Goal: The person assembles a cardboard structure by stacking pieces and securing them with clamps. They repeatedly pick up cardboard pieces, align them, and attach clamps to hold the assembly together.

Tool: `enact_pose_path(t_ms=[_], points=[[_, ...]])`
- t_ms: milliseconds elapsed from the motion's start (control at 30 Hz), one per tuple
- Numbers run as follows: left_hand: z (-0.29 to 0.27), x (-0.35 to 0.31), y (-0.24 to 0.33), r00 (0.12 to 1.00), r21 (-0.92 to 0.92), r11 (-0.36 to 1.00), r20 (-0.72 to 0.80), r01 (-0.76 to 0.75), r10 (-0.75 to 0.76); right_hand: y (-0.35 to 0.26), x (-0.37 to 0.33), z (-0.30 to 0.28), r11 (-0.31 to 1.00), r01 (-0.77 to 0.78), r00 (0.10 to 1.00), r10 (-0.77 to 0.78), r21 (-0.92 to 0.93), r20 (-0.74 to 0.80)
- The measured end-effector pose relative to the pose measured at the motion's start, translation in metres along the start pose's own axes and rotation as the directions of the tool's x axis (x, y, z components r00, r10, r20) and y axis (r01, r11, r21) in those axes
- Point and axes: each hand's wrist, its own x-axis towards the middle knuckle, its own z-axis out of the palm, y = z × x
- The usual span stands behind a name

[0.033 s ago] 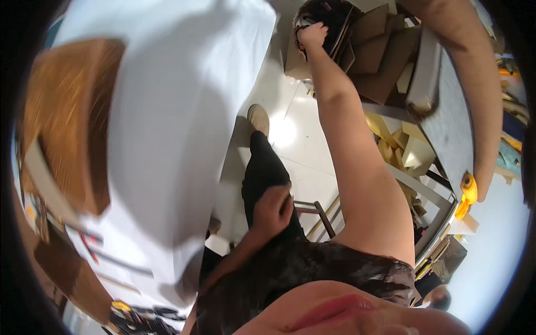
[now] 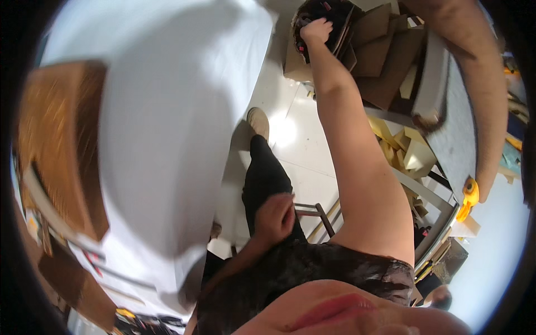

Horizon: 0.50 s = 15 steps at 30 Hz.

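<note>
Far forward, my right arm stretches toward a cardboard box full of black things. My right hand is among them with its fingers curled in; whatever they grip is hidden. Close to my body, my left hand is closed above my dark trousers. Its palm side is turned away, so I cannot make out whether it holds anything.
A white-covered table runs along my left, with a brown cardboard box on it. Cardboard sheets stand beside the black things. Yellow scraps lie beneath the right-hand bench. A yellow tool sits near its edge.
The view has shifted slightly, and the brown box on the left appears lower. My right hand has turned a little, remaining at the black things. My left hand stays closed.
</note>
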Motion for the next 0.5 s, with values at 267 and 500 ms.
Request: enact_pose_path(t_ms=[267, 500], points=[[0.009, 0.046, -0.032, 0.992, -0.226, 0.971, 0.114, 0.075, -0.050, 0.020, 0.154, 0.043, 0.793, 0.200, 0.977, -0.116, -0.576, 0.180], [0.000, 0.068, -0.025, 0.986, -0.267, 0.955, 0.130, 0.132, -0.100, 0.058, 0.177, 0.056, 0.804, 0.347, 0.938, -0.309, -0.482, 0.159]])
